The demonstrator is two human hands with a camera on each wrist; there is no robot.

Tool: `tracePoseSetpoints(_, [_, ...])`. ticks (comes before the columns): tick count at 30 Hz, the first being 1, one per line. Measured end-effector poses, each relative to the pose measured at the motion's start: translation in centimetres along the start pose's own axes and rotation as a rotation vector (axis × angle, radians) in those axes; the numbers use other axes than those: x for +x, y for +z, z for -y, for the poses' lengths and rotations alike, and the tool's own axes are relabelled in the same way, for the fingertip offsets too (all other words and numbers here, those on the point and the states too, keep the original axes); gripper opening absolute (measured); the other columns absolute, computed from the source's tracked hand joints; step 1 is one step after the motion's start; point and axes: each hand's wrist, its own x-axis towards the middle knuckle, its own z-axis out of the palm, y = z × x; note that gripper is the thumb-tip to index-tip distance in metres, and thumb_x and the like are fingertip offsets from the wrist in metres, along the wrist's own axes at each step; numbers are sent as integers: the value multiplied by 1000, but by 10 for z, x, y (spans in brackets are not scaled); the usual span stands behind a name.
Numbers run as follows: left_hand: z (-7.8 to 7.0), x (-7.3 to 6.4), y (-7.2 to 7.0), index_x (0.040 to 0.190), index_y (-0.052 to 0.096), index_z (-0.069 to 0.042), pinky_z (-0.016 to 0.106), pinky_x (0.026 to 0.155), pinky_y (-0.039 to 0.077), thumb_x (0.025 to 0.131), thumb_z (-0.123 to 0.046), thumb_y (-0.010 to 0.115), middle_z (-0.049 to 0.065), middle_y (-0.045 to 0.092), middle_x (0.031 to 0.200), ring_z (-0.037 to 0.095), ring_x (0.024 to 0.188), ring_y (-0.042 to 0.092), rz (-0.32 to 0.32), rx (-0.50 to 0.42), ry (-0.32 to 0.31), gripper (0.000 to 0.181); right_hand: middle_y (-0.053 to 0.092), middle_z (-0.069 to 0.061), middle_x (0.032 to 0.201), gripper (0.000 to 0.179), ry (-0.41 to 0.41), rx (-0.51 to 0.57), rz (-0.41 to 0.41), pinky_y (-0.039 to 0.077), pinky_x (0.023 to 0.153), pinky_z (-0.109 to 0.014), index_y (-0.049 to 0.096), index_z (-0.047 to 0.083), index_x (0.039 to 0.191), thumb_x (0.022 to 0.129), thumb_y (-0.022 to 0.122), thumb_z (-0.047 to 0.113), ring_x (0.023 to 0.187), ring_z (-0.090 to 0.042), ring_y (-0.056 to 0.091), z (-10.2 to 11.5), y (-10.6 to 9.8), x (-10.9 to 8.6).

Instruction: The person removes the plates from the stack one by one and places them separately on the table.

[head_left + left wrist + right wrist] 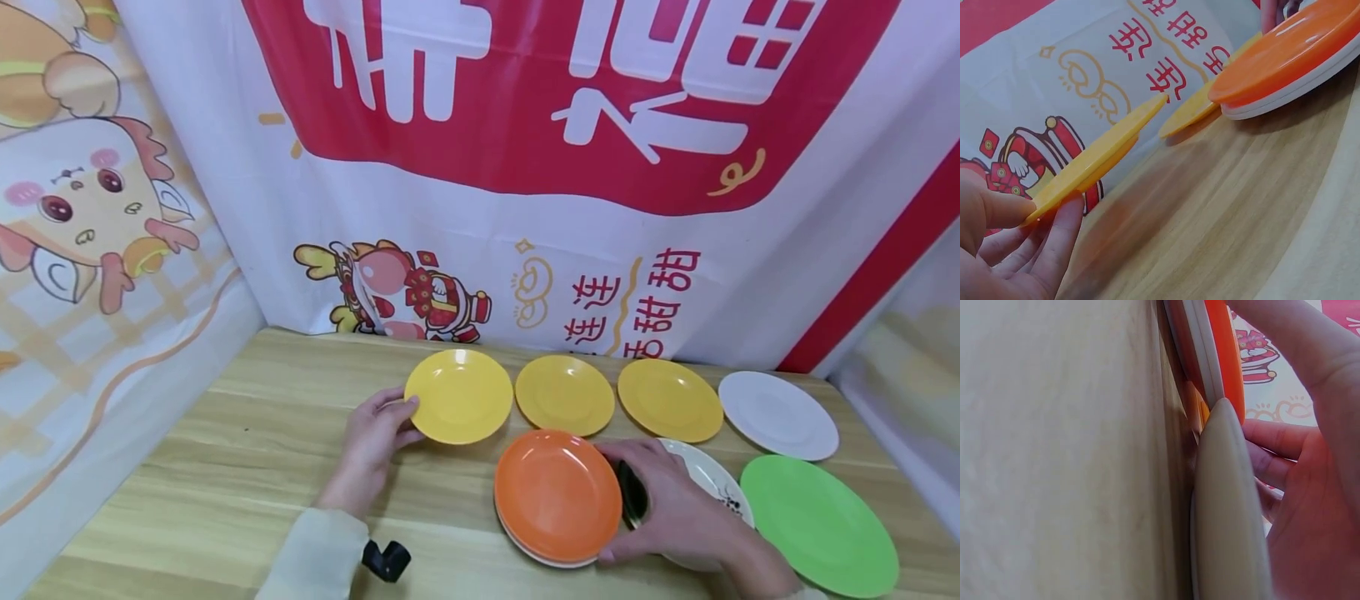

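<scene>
At the left end of the back row, my left hand pinches a yellow plate by its left rim, thumb on top and fingers beneath. The left wrist view shows this plate tilted, its far edge raised over the table. My right hand grips the right side of an orange plate, fingers at its back edge and thumb near the front. A white plate lies directly beneath the orange one. Partly hidden behind the right hand is a white plate with a dark pattern.
Two more yellow plates and a plain white plate continue the back row on the wooden table. A green plate lies at the right. Printed cloth hangs right behind the row.
</scene>
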Motion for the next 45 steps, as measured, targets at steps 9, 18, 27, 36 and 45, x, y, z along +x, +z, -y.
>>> tracePoseSetpoints(9, [4, 17, -6, 149, 57, -4, 28, 83, 65, 106, -16, 67, 15, 73, 130, 13, 92, 74, -18, -18, -43, 45, 57, 11, 150, 104, 9, -11, -2, 44, 110, -75, 52, 50, 147, 56, 96, 76, 141, -27, 43, 0, 0, 2])
tracePoseSetpoints(18, [5, 27, -3, 150, 57, -5, 29, 84, 66, 107, -13, 65, 20, 69, 139, 11, 90, 74, -39, -31, -76, 44, 57, 10, 150, 105, 17, -12, -1, 44, 111, -73, 52, 51, 148, 56, 96, 75, 141, -27, 43, 0, 1, 2])
tracePoseSetpoints(27, [1, 30, 5, 154, 55, -4, 31, 89, 66, 108, -12, 64, 24, 65, 146, 13, 93, 74, -71, -15, -110, 48, 58, 12, 149, 106, 0, -17, -8, 44, 111, -72, 52, 50, 148, 55, 95, 77, 141, -26, 43, -1, 2, 2])
tracePoseSetpoints(36, [-4, 33, 12, 156, 54, -4, 34, 99, 63, 110, -17, 63, 19, 60, 153, 26, 122, 70, -55, 111, -128, 49, 58, 12, 148, 104, -3, -14, -10, 44, 111, -72, 53, 51, 147, 55, 96, 76, 140, -25, 43, -1, 2, 1])
tracePoseSetpoints(45, [-6, 32, 19, 154, 50, 0, 36, 100, 63, 105, -4, 59, 22, 57, 152, 31, 126, 67, -52, 164, -92, 50, 59, 13, 147, 106, -19, -27, -22, 45, 111, -68, 52, 51, 148, 54, 95, 77, 138, -24, 45, -2, 2, 1])
